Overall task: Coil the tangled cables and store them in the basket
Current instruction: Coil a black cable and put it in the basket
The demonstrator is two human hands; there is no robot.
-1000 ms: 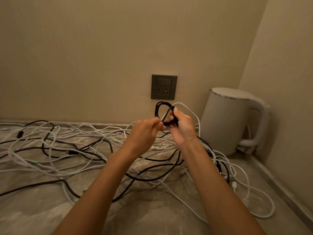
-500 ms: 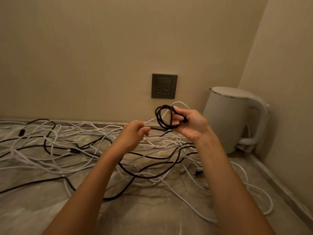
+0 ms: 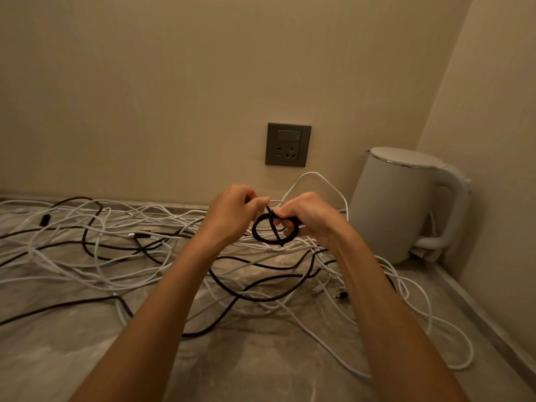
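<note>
A small coil of black cable (image 3: 261, 237) hangs in the air between my hands, above the counter. My right hand (image 3: 307, 217) grips the coil's right side with curled fingers. My left hand (image 3: 235, 211) pinches the black strand where it crosses the top of the coil. The rest of this black cable (image 3: 246, 291) trails down onto the stone counter (image 3: 232, 367). A tangle of white cables (image 3: 95, 250) and other black cables (image 3: 87, 227) is spread over the counter from the left edge to the right. No basket is in view.
A white electric kettle (image 3: 400, 204) stands at the back right corner. A dark wall socket (image 3: 288, 144) sits on the back wall above my hands. A white cable loop (image 3: 452, 338) lies near the right wall. The counter's raised lip runs along both walls.
My left hand has come back up to the coil and pinches the strand at its top. The coil has dropped lower and turned flatter in my right hand.
</note>
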